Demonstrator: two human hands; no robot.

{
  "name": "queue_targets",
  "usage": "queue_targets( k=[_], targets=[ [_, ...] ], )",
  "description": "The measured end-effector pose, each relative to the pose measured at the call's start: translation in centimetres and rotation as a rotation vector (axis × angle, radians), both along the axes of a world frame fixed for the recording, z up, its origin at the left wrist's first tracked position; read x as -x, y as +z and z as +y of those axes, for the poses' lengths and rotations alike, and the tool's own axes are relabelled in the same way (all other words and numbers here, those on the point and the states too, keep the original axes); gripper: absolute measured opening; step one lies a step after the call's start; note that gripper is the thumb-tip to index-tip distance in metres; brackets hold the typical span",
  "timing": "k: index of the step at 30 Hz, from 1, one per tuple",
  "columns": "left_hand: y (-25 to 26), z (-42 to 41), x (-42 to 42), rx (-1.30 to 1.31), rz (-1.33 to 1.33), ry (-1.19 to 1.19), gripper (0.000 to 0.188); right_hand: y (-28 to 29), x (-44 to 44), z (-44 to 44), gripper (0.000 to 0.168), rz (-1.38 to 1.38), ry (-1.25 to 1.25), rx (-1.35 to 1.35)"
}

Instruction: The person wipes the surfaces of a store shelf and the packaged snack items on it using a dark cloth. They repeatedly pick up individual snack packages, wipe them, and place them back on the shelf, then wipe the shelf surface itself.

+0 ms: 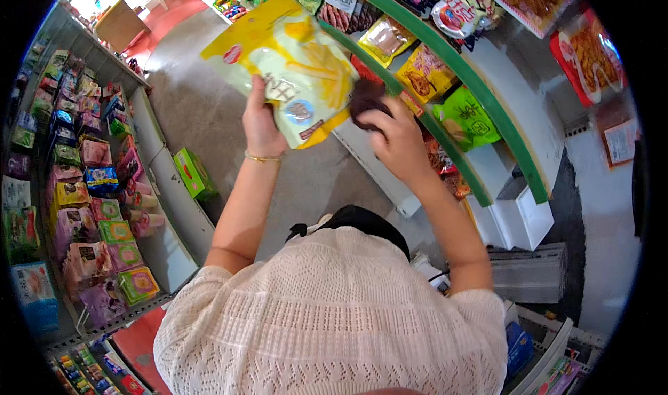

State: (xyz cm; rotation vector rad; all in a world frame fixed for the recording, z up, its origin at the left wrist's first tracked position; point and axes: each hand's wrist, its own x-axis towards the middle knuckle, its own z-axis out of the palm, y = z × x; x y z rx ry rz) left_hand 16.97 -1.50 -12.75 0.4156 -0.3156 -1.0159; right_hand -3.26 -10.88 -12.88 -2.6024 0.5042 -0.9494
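My left hand [262,126] grips a large yellow and pale green snack bag [313,66] near its lower left side, thumb on the printed face. The bag is held tilted above the floor, in front of the shelf on the right. In my right hand [402,142] is a bunched dark brown cloth [368,100], pressed up against or very near the bag's right edge; whether they touch cannot be told. The fingers of that hand curl around the cloth. Several snack packets, among them a green bag [467,118], lie on the shelf just beyond it.
Green-edged shelves [459,71] with packaged snacks curve along the right. On the left stands a shelf unit [156,144] with many small packets. A green box [194,173] rests on the floor beside it. White bins [527,215] sit at the right shelf's near end.
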Motion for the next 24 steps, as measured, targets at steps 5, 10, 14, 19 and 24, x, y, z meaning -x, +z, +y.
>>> queue_targets(
  k=[5,10,14,19,24],
  targets=[
    [-1.2,-0.5,-0.4,0.067,0.109,-0.135,0.045,-3.1,3.0,-0.4,0.032,-0.495,0.072,-1.712],
    [-1.4,-2.9,2.7,-0.002,0.033,-0.217,0.047,0.1,0.8,1.0,0.037,-0.674,0.104,-1.364],
    [-0.7,-2.8,2.3,-0.268,-0.076,-0.015,0.054,2.2,0.7,-0.3,0.031,-0.469,-0.195,-0.447],
    [2.6,-2.1,4.0,0.064,-0.109,-0.115,0.050,3.1,-1.4,2.2,0.031,-0.012,-0.015,0.425],
    [0.4,-2.7,-0.2,0.075,0.062,-0.335,0.043,3.1,-1.1,4.3,0.039,0.090,0.188,0.158]
  ],
)
